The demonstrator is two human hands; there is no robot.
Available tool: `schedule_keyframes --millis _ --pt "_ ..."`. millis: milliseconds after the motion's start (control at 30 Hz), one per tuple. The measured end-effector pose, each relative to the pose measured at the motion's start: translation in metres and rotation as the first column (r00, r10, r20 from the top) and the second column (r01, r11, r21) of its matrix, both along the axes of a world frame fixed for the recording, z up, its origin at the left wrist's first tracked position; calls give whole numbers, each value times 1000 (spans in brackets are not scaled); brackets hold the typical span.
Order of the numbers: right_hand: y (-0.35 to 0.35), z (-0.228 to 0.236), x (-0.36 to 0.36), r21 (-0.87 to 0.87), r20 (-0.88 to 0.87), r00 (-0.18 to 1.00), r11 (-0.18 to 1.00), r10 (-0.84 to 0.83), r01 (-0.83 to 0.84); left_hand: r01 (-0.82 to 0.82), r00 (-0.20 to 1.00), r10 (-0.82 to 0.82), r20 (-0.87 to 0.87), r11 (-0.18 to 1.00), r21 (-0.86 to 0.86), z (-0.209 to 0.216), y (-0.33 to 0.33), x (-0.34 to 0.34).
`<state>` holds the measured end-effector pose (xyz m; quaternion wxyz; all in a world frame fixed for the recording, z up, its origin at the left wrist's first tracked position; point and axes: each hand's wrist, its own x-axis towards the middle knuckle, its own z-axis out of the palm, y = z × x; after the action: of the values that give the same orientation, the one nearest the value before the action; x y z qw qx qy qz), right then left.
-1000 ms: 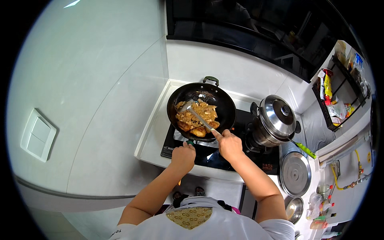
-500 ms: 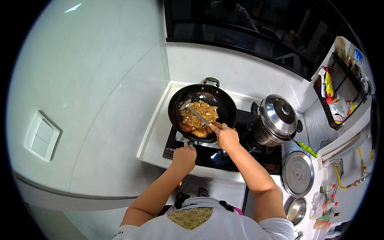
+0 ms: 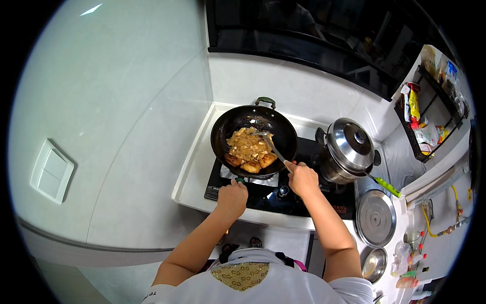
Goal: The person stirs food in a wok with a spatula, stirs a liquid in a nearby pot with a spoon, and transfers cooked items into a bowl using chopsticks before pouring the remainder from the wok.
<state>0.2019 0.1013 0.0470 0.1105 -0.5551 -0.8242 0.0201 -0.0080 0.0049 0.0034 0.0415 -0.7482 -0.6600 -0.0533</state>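
Glossy cooktop (image 3: 260, 194), round black wok (image 3: 228, 121), chunky food (image 3: 246, 145), metal spatula (image 3: 275, 149)

The wok (image 3: 279, 125) sat on the stove (image 3: 258, 200), food (image 3: 248, 147) in it. Right of the wok stood a lidded pot (image 3: 340, 164); left of it, well apart, was a wall switch (image 3: 52, 171).

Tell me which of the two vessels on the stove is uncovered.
The black wok on the left: its food lies in plain view, whereas the silver pot on the right has a lid over it.
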Motion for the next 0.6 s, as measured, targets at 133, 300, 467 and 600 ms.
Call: schedule_keyframes --millis 133,300,467,600 --pt "-22 13 19 -68 135 991 998 22 -13 12 1000 -12 -17 1000 13 0 2 0" --pt "-46 26 32 -68 131 991 997 32 -23 -4 1000 3 -10 998 -55 5 3 2" --pt "-53 20 31 -65 60 998 997 36 -32 12 999 -15 -50 998 -64 4 4 2" --pt "-57 2 14 -23 -52 998 999 -26 25 28 997 -31 -75 999 -39 0 4 2"
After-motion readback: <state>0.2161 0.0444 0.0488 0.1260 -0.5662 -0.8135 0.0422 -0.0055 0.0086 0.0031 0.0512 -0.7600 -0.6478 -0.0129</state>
